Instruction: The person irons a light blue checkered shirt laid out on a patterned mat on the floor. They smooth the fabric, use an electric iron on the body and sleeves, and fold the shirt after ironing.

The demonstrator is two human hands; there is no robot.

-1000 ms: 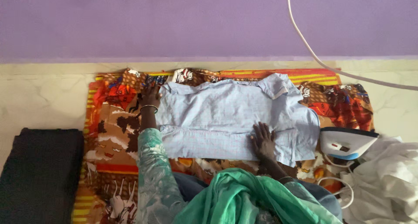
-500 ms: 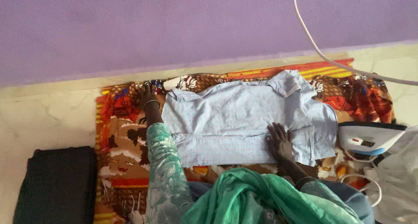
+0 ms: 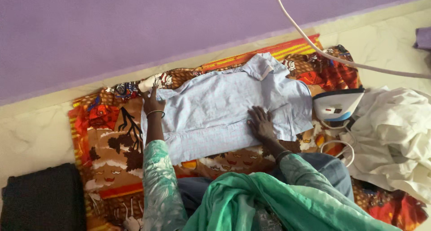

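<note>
Hands: left hand point(image 3: 153, 102) flat at shirt's left edge; right hand point(image 3: 260, 123) flat, pressing shirt.
Shirt: pale blue shirt point(image 3: 224, 110) spread on patterned cloth point(image 3: 112, 141) between both hands.
Iron: iron point(image 3: 337, 104) just right of shirt.

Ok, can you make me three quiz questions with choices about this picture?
1. Where is the iron?
A. right of the shirt
B. on the shirt
C. in a hand

2. What colour is the wall?
A. green
B. purple
C. white

3. How is the right hand?
A. flat on the shirt
B. lifted in the air
C. holding the iron

Answers: 1 A, the iron stands past the shirt's right edge. 2 B, the wall behind the cloth is purple. 3 A, the palm presses the shirt, fingers spread.
</note>
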